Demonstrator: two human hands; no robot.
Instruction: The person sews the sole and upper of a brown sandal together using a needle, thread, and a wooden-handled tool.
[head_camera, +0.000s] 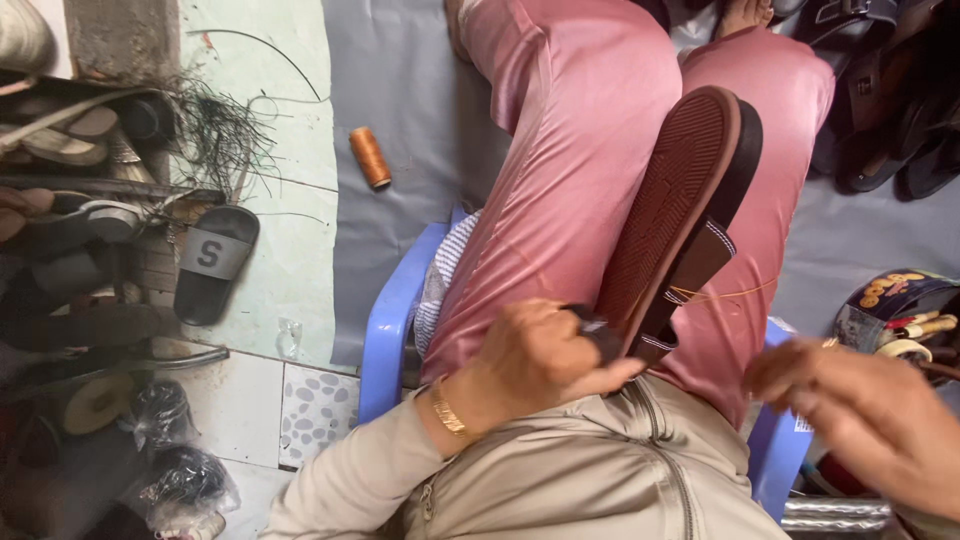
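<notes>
A brown-soled sandal (670, 210) with a black upper lies sole-up along my lap, between my pink-trousered thighs. My left hand (535, 360) grips its heel end, fingers wrapped around the near edge. An orange thread (720, 293) runs out from the sandal's side toward the right. My right hand (850, 410) is blurred at the lower right, fingers pinched together near the thread's end; whether it holds the thread or a needle I cannot tell.
I sit on a blue plastic stool (390, 330). An orange thread spool (370, 157) lies on the grey mat. A black slide sandal (212, 262) and piled footwear sit at the left. A tin of tools (900, 315) stands at the right, dark shoes (890, 100) behind.
</notes>
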